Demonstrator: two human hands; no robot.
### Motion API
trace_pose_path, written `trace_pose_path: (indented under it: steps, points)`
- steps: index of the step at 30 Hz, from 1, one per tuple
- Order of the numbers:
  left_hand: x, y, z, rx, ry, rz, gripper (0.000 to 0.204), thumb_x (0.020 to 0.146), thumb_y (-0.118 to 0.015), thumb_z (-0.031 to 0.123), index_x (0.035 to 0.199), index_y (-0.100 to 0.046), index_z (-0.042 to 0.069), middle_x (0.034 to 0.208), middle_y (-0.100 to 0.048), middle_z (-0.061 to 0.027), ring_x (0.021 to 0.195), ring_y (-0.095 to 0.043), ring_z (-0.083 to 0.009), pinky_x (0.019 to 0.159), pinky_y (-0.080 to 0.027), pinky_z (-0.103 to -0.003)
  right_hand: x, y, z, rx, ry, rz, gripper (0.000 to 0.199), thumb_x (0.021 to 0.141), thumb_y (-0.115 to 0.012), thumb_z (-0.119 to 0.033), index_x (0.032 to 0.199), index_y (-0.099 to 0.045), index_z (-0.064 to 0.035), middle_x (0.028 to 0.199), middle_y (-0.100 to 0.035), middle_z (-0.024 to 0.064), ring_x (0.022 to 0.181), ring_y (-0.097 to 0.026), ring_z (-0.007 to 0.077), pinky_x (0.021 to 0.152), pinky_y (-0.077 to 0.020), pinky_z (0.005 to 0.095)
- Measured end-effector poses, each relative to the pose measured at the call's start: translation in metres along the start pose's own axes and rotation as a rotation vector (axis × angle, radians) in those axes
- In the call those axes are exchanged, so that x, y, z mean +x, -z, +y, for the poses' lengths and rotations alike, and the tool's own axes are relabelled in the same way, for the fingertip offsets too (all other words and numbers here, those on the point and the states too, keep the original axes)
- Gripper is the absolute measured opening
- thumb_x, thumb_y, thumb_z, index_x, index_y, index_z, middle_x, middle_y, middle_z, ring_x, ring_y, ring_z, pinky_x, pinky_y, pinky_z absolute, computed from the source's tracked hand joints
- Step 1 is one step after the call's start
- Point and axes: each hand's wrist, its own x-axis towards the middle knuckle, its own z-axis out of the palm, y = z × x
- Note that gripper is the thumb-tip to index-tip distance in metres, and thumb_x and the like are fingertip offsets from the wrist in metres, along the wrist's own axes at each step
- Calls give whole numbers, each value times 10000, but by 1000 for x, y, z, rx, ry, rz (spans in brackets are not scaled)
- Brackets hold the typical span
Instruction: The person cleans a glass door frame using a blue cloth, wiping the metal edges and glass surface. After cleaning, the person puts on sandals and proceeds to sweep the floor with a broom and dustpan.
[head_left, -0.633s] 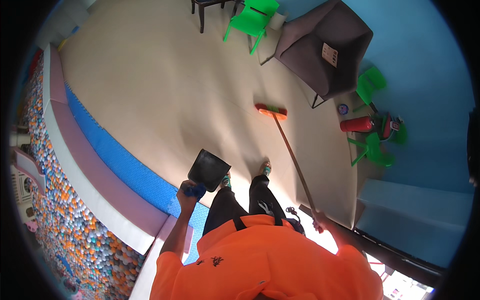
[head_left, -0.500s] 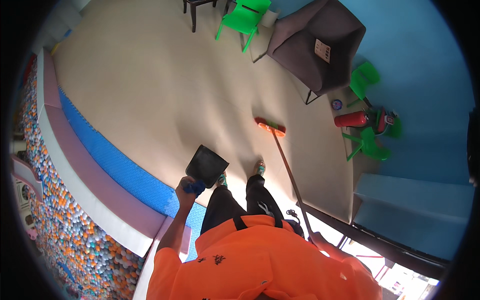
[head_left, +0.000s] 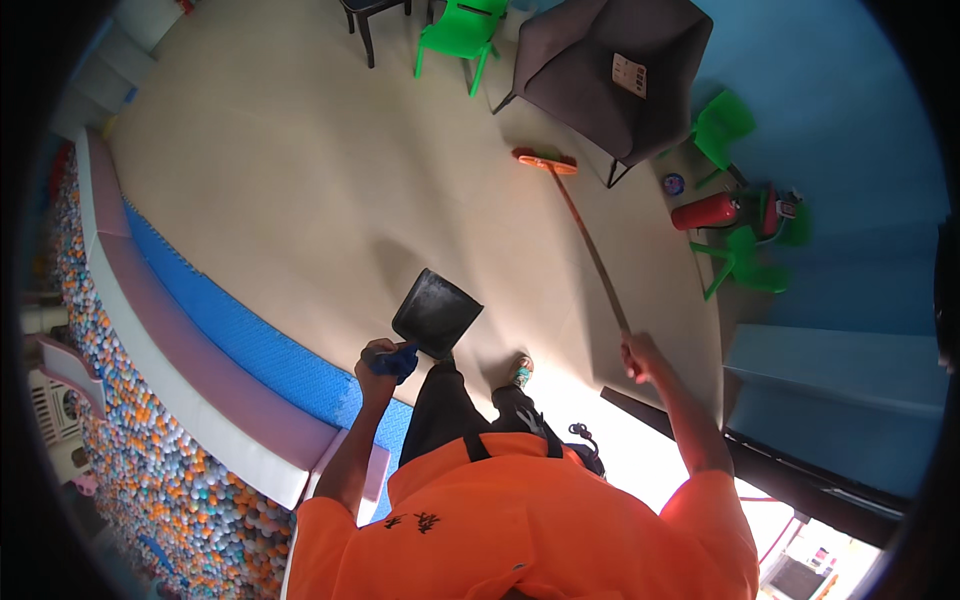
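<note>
My left hand (head_left: 381, 362) is closed around the handle of a black dustpan (head_left: 438, 313), with some dark blue material bunched at the grip. The pan hangs in front of my left leg, tilted. With my right arm stretched forward, my right hand (head_left: 641, 357) grips the upper end of a long-handled broom (head_left: 588, 233). Its orange head (head_left: 547, 163) is on the beige floor, close to the front of a dark grey armchair (head_left: 610, 75). Whether any dirt lies in the pan or by the bristles is too small to tell.
A padded pink and white wall (head_left: 200, 365) borders a ball pit (head_left: 190, 470) on the left, with blue matting (head_left: 240, 320) along it. Green chairs (head_left: 463, 30) stand ahead and at right, near a red fire extinguisher (head_left: 706, 211). Behind me at right is a bright doorway.
My right hand has swung forward from beside my body, and the broom head has moved farther away toward the armchair. The dustpan has shifted slightly forward and right.
</note>
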Motion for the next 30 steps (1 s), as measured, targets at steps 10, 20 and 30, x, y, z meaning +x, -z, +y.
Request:
trace_pose_path:
  steps: [10,20,30]
  points:
    - [-68,-46,27,26,79,71,126,749,-629,29,863,-575,35,839,-589,-31,792,-550,-108,738,-452,-254,39,27,190,-1208,494,-32,395,775,-601,-374,698,-571,12,563,-557,120,504,-544,245,496,-435,390]
    - [-104,-95,22,36,2,165,99,732,-645,52,820,-600,40,790,-609,-33,733,-572,-106,686,-472,-254,-48,97,310,-575,193,108,451,798,-529,-401,646,-630,11,621,-607,205,618,-622,324,610,-474,445]
    - [-104,-95,11,69,50,158,131,727,-659,62,843,-606,31,829,-622,-53,762,-587,-129,719,-477,-263,-3,103,180,-571,518,-20,460,921,-432,-339,666,-567,19,549,-546,180,439,-535,281,460,-430,407]
